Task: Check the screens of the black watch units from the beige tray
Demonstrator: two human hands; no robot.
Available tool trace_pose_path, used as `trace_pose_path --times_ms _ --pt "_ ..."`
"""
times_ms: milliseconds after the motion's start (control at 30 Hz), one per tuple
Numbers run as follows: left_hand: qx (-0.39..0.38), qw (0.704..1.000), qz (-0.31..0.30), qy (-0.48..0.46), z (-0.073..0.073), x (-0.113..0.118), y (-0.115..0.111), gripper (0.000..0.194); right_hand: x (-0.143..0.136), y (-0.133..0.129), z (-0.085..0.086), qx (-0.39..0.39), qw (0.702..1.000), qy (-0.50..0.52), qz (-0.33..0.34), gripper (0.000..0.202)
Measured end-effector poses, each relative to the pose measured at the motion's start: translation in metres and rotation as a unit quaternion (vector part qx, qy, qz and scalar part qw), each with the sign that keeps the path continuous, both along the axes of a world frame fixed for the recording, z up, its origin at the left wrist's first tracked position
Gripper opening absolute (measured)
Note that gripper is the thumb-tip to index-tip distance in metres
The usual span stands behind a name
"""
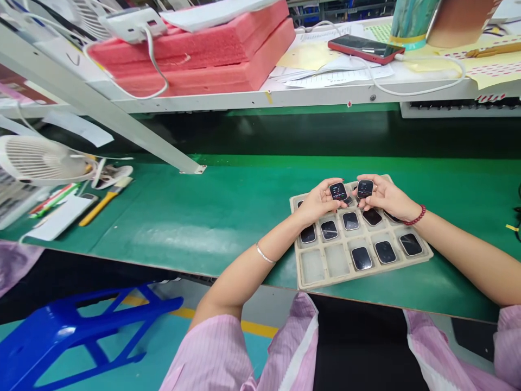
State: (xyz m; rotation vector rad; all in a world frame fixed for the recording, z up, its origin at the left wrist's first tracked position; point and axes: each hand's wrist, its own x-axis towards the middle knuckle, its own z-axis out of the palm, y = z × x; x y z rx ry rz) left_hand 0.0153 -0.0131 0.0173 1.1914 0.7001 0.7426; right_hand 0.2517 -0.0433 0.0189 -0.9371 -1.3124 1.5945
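The 2 items in hand are dark-screened, rounded-square watch bodies with pale metal edges: a left unit (337, 191) and a right unit (365, 189). The left hand (317, 202) has its grip closed on the left unit by the edges; the right hand (386, 195) has its grip closed on the right unit likewise. Both units are raised over the far row of a beige moulded tray (312, 265), side by side and apart, with screens toward the wearer and faint marks lit.

Most of the tray lies below the grips and nearer the body. Its long axis runs left to right, the right end slightly farther away. The left hand is nearer its left end, the right hand its right end. The held units are almost square and show no clear long axis.

Count: 1 tray on the green worktop (183, 217); 2 units held; 7 similar dark-faced units (362, 258) plainly seen in pockets, 4 in the middle row and 3 in the near row. At least 2 more are partly covered, at the middle row's right end and the far row's left end. The hands obscure the far row; its total cannot be determined.

Also noted: 1 yellow-handled brush (101, 204) at left.
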Motion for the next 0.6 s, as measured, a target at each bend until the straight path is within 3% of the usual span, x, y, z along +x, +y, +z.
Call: trace_pose_path --times_ms 267,600 --pt "0.073 0.997 -0.004 0.040 -0.0015 0.0019 -0.0044 0.049 -0.0065 -0.0049 -0.0011 0.088 0.992 -0.089 -0.028 0.034" --pt "0.078 0.996 -0.004 0.052 -0.0023 0.0016 -0.0046 0.048 -0.0096 -0.0075 0.0020 0.100 0.988 -0.111 -0.029 0.029"
